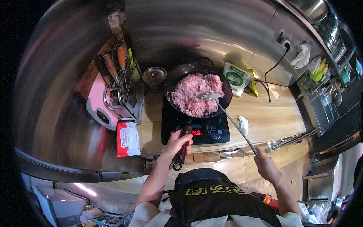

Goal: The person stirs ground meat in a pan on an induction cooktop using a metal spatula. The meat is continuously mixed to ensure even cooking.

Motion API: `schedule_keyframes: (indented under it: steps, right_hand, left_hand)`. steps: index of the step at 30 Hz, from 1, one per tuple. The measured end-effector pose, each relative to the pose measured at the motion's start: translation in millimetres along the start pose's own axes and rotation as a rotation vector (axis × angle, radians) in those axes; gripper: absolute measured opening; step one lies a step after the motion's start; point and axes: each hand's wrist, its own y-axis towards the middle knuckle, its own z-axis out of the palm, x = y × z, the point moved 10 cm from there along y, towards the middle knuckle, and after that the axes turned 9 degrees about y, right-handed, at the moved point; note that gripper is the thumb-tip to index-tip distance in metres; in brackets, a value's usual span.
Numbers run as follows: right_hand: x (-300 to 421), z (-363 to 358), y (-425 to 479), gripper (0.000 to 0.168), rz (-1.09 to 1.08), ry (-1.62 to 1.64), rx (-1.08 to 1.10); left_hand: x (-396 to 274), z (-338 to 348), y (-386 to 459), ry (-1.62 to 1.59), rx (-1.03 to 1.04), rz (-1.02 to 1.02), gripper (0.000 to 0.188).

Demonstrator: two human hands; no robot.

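A dark wok (181, 71) full of pink minced meat (187, 90) sits on a black induction cooktop (170, 133) with a lit red display. My left hand (178, 143) grips the wok's dark brown handle (186, 133), which points towards me. In my right hand (265, 164) is the far end of a long metal ladle or spatula (234, 122). Its head rests on the right part of the meat, which partly hides its edge. The meat looks mostly raw and lies in a broad clumped heap.
Left of the cooktop stand a metal knife rack (122, 99), a pink cutting board (99, 99), a wipes packet (128, 139) and a round metal lid (154, 75). On the right lie a white-and-green bag (235, 78), a crumpled tissue (243, 124) and a black power cord (268, 71).
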Motion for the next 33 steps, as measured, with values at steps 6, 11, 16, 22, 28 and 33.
schedule_keyframes:
  steps: [6,11,16,22,28,33]
  right_hand:
    - [36.7,-64.8,-27.6,0.022,0.008,-0.095,-0.067]
    - [58.9,-31.3,29.7,0.016,-0.035,-0.314,0.048]
    - [69.5,-5.3,61.0,0.016,-0.071,-0.283,0.067]
    - [71.1,-44.4,29.9,0.035,-0.239,0.517,-0.006]
    - [83.2,-90.2,20.9,0.018,-0.724,0.821,-0.446]
    - [92.0,-95.0,55.7,0.029,-1.021,1.629,-0.503]
  left_hand:
    - [-0.2,13.4,2.5,0.185,0.073,-0.010,0.022]
    - [14.9,24.3,2.5,0.226,0.097,-0.022,0.018]
    - [5.4,7.3,2.2,0.260,0.171,-0.050,0.021]
    - [5.4,-1.7,1.8,0.218,0.135,-0.064,0.021]
    - [2.4,2.8,-0.3,0.195,0.140,-0.084,0.020]
    - [4.5,1.2,2.1,0.182,0.108,-0.088,0.019]
